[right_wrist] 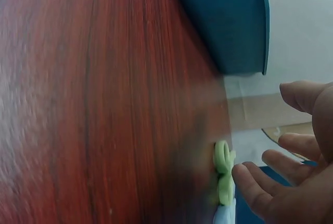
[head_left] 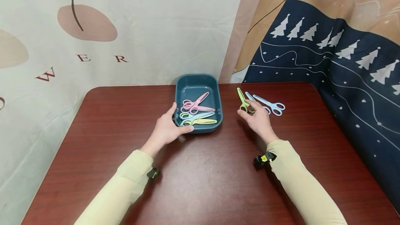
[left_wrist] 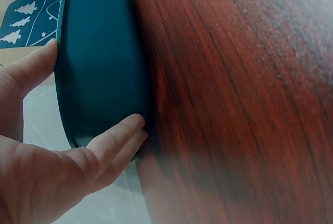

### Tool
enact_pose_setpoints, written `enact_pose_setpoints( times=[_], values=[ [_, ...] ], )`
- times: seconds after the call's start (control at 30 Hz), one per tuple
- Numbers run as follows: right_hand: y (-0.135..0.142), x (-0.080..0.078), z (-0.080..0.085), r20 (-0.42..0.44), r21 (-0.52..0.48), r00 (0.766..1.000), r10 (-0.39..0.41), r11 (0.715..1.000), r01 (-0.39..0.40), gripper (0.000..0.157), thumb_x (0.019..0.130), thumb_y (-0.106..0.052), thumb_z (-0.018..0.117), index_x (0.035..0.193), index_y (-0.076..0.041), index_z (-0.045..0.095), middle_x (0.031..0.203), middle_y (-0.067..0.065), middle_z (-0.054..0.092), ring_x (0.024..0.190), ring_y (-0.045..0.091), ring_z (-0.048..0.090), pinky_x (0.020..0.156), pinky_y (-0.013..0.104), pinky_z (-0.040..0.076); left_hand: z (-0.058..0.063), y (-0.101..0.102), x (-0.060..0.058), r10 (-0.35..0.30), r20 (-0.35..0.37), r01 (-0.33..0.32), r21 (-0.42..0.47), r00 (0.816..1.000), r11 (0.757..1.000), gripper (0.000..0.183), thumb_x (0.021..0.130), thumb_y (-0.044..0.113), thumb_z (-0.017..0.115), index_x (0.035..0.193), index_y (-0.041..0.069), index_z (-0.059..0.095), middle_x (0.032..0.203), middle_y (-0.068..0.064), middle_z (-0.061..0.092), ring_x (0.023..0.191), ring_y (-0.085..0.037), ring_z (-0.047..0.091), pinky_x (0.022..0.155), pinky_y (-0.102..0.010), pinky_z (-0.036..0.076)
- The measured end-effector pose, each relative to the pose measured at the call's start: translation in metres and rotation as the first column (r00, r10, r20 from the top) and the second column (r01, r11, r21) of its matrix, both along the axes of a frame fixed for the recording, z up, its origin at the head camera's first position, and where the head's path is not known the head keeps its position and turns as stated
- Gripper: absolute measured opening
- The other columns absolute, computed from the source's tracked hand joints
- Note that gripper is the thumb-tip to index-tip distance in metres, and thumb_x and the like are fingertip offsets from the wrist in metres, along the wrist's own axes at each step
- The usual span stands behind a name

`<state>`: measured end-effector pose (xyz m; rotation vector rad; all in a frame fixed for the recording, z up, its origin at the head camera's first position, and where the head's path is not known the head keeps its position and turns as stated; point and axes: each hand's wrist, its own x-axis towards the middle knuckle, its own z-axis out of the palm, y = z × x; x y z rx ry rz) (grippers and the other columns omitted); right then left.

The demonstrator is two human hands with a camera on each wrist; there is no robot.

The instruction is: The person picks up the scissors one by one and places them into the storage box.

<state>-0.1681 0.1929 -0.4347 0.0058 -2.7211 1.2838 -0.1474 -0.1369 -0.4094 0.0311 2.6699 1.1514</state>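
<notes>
A deep teal plastic bin stands at the table's back edge. My left hand rests against its near left corner, thumb along the front rim and fingers straight on the left wall. In the bin lie several scissors: pink scissors, light blue scissors and yellow scissors. Right of the bin my right hand reaches over green scissors and blue scissors, its fingers apart. The right wrist view has the fingertips close beside the green handles. Another blue pair is partly hidden beneath the hand.
Everything stands on a dark red wooden table. Directly behind it hang a pale printed cloth and a navy cloth with white trees. Black wrist cameras sit on both sleeves.
</notes>
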Motion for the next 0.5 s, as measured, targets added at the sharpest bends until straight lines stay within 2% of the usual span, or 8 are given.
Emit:
enact_pose_setpoints(
  times=[0.2,0.5],
  values=[
    [0.0053,-0.0033,-0.002,-0.005,0.038,0.999,-0.033,0.999,0.033,0.055,0.093,-0.02,0.075,0.142,-0.001,0.06,0.14,0.024,0.059,0.119,0.039,0.064,0.099,0.051,0.051,-0.0002,0.0006,-0.001,-0.002,-0.006,0.002,-0.005,1.0,1.0,0.115,0.082,0.041,0.086,0.166,0.008,0.014,0.163,-0.022,0.036,0.147,-0.042,0.039,0.117,-0.055,0.038],
    [0.0095,-0.0092,-0.0057,-0.014,0.05,0.999,-0.043,0.998,0.044,0.056,0.091,-0.017,0.077,0.14,0.002,0.061,0.141,0.026,0.059,0.121,0.041,0.062,0.102,0.052,0.048,0.0002,0.0004,-0.0003,-0.002,-0.017,0.002,0.001,1.0,1.0,0.116,0.081,0.041,0.087,0.166,0.007,0.015,0.163,-0.022,0.037,0.146,-0.042,0.04,0.116,-0.053,0.038]
  ],
)
